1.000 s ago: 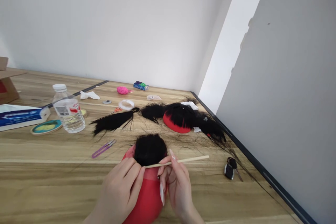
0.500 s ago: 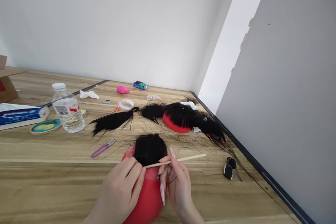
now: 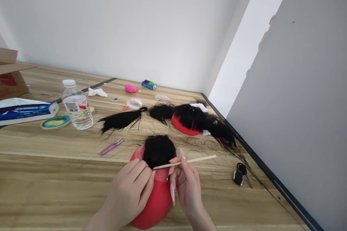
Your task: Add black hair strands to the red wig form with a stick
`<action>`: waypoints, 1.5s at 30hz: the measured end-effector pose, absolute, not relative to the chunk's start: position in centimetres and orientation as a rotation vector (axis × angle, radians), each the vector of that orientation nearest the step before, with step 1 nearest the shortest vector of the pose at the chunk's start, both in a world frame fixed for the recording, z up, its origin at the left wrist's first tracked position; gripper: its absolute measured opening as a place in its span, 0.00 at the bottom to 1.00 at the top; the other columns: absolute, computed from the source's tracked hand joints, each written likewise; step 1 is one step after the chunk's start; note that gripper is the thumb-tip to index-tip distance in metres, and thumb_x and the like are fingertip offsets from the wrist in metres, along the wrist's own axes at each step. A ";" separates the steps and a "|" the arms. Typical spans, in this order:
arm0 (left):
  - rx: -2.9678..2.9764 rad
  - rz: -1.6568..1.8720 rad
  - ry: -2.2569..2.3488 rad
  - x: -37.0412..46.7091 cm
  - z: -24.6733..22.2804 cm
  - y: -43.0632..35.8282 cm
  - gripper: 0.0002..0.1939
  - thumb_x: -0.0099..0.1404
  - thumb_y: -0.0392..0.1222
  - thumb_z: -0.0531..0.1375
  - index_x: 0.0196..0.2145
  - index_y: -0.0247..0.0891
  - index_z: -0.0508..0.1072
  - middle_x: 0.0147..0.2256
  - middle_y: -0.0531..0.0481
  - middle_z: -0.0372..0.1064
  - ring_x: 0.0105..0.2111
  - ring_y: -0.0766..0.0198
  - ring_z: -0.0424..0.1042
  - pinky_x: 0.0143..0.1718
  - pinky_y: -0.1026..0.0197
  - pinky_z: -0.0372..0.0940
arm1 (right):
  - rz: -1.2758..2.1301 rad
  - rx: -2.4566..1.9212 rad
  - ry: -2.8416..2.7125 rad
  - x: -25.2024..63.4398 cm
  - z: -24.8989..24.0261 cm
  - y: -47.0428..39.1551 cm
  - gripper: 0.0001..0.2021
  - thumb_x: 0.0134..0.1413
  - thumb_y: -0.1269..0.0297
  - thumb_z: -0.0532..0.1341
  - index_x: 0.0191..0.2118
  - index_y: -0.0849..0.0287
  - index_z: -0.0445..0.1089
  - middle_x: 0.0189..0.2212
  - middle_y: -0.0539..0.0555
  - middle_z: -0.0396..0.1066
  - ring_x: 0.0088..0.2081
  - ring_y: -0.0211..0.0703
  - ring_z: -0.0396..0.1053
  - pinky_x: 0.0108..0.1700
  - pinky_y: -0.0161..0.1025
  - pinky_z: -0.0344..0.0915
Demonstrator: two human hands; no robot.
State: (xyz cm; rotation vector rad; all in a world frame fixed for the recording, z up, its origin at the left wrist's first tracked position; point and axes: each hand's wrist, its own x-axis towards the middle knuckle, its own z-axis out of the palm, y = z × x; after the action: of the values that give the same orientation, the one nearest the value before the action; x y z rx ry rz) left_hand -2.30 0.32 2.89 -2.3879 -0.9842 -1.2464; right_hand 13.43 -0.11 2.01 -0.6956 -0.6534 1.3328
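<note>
A red dome-shaped head form stands in front of me, with a lighter pinkish net over its upper part. On its top lies a patch of short black hair. My right hand pinches a thin pale wooden stick like a pen, its left end at the hair's lower edge. My left hand rests on the form's left side, thumb and forefinger pressed together beside that end. Whatever those fingers grip is too small or hidden to name.
Behind lie a second red form with black hair, a tied black hair bundle and purple thread snips. A water bottle, tissue pack and cardboard box stand left. Keys lie right, near the grey partition.
The whole view has shifted slightly, so things on the table appear a little further right. Both hands remain at the hair's lower edge, and the stick is tilted about the same.
</note>
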 end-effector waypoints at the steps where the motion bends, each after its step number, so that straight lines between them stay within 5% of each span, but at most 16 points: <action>1: -2.376 -1.256 -0.972 -2.3 2.9 0.3 0.12 0.66 0.30 0.51 0.25 0.37 0.66 0.25 0.51 0.63 0.28 0.63 0.62 0.35 0.59 0.61 | 1.329 -0.695 -0.657 13.5 2.0 -0.1 0.19 0.48 0.49 0.67 0.28 0.65 0.75 0.18 0.51 0.70 0.11 0.30 0.59 0.10 0.27 0.53; 17: -2.449 -1.462 -0.581 -2.0 3.0 -1.3 0.07 0.58 0.26 0.56 0.28 0.37 0.67 0.24 0.52 0.71 0.27 0.65 0.65 0.39 0.54 0.63 | 1.359 -0.696 -0.693 13.9 1.9 -0.4 0.16 0.51 0.52 0.66 0.29 0.62 0.76 0.19 0.51 0.71 0.13 0.30 0.60 0.12 0.27 0.56; 32: -2.434 -1.229 -1.048 -2.4 2.8 0.5 0.11 0.66 0.31 0.52 0.26 0.36 0.65 0.26 0.49 0.63 0.29 0.62 0.60 0.34 0.58 0.57 | 1.382 -0.687 -0.705 13.9 1.7 -0.3 0.16 0.49 0.52 0.67 0.27 0.62 0.74 0.19 0.51 0.71 0.12 0.33 0.62 0.09 0.27 0.56; 45: -2.454 -1.134 -0.978 -2.7 2.9 0.5 0.11 0.66 0.29 0.52 0.26 0.36 0.63 0.26 0.50 0.60 0.29 0.62 0.58 0.34 0.59 0.57 | 1.375 -0.702 -0.630 13.5 1.6 -0.1 0.17 0.50 0.51 0.67 0.28 0.63 0.76 0.18 0.51 0.72 0.10 0.30 0.61 0.10 0.26 0.57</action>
State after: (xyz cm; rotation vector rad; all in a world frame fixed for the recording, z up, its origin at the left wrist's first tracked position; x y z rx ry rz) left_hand -2.67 0.48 2.90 -2.4545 -0.9783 -1.1345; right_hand 13.54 -0.11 1.55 -0.7018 -0.6300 1.3749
